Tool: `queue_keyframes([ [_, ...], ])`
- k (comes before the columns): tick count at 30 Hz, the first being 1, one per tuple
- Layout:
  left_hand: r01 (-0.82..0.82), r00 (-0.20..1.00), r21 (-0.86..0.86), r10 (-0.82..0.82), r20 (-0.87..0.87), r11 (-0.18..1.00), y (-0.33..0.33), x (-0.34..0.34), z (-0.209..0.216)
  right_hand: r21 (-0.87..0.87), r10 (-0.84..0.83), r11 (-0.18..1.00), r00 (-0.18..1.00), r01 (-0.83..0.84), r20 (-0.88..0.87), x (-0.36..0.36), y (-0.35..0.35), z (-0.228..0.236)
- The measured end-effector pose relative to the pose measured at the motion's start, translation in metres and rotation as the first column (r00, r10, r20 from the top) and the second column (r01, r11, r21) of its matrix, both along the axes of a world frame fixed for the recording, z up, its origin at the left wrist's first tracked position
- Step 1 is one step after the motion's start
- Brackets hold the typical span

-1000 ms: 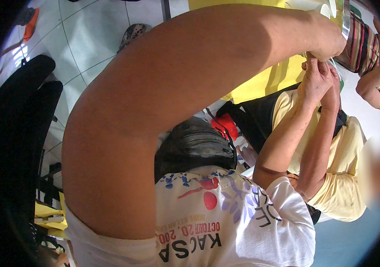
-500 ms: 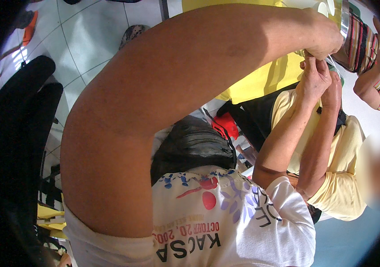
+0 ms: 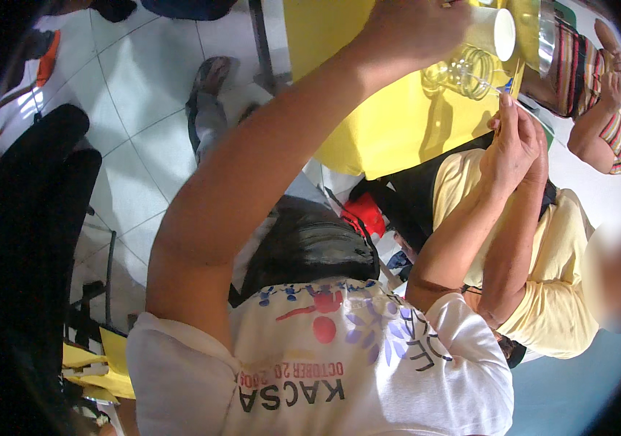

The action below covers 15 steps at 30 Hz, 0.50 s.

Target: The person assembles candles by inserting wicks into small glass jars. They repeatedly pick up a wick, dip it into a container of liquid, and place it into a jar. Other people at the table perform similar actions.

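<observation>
From the fingertips of my right hand [image 3: 508, 149], the clear jar [image 3: 473, 74] is located just ahead and to the left. Its long axis runs sideways in my view: the ringed neck is the end nearer to these fingertips, and the body extends away, toward the underside of my left wrist. Whether the jar is upright or tilted, I cannot tell.

Right hand: thumb and index finger are closed in a pinch on a thin white strand [image 3: 534, 117], which leads off to the right of the fingertips.

Left hand [image 3: 423, 33]: positioned ahead of the jar body, partly cut off by the upper edge of view. Its grasp I cannot determine.

A white paper cup [image 3: 491, 30] is directly to the right of my left hand; contact between them is unclear. A co-worker's hand [image 3: 534, 154] is immediately right of my right hand. The yellow tablecloth [image 3: 369, 116] extends to the near side of my left hand.
</observation>
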<state>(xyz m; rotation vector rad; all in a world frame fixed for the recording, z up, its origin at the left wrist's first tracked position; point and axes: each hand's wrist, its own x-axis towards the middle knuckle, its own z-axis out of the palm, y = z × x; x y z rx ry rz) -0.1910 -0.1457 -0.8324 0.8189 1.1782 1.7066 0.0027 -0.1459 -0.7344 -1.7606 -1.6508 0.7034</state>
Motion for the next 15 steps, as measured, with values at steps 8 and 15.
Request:
queue_keyframes([
  [8,0.429,0.853,-0.094,-0.368,0.37,0.899,-0.018,0.023,0.076,0.086,0.199,0.98,0.921,-0.18,-0.335,0.014,0.022,0.091],
  [15,0.537,0.46,0.301,-0.573,0.679,0.788,-0.014,0.014,0.164,-0.016,0.098,0.993,0.864,-0.121,-0.494,-0.002,0.031,0.15],
])
